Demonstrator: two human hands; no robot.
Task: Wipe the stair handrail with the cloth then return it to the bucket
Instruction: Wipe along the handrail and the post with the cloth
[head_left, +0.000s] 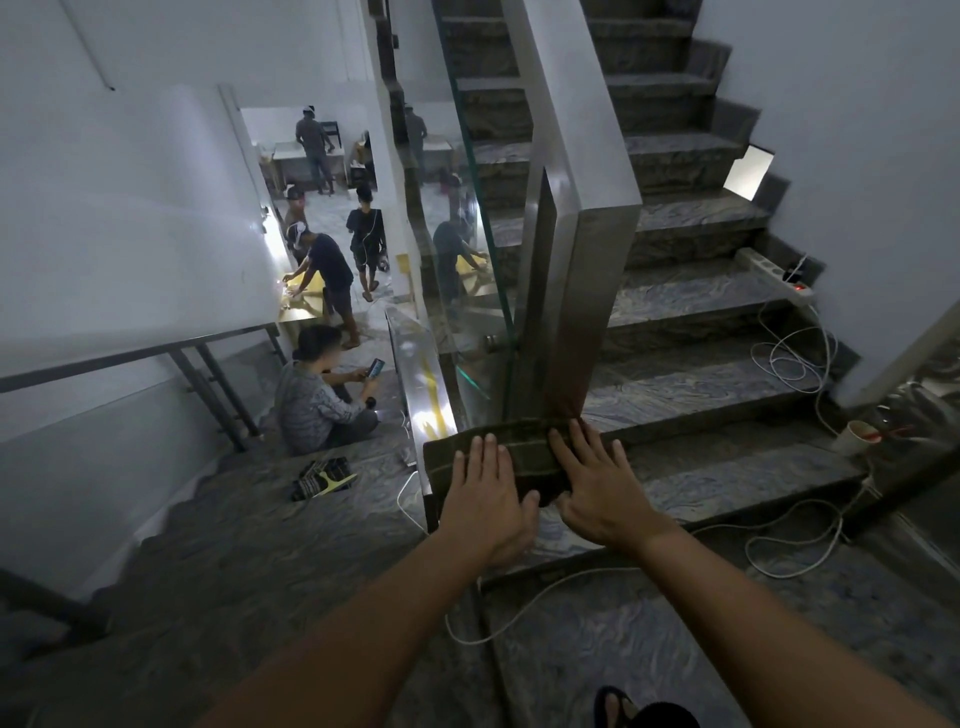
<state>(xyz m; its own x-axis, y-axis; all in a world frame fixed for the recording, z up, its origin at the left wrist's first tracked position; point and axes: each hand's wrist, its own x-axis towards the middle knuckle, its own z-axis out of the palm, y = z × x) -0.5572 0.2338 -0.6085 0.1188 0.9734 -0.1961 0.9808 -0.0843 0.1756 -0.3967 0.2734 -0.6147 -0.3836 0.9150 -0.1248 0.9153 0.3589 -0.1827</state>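
A dark green cloth is laid flat over the low end of the shiny metal handrail, at the corner where the stairs turn. It is spread wide so that a lot of the rail top is covered at once.

The cloth is pressed down by 2 hands. The left hand is laid flat on the left part of the cloth, with the fingers straight and a little apart. The right hand is laid flat on the right part, with the fingers spread out. Nothing is gripped by either hand; the cloth is only pushed on with open palms, most likely so it can be slid along the rail and the dust rubbed off.

The rail is seen going up beside a glass panel and the gray stone steps. Most of the rail is probably not wiped yet, so the job looks to be near its start.

No bucket is seen anywhere. White cables are left on the steps, so feet could be caught on them.
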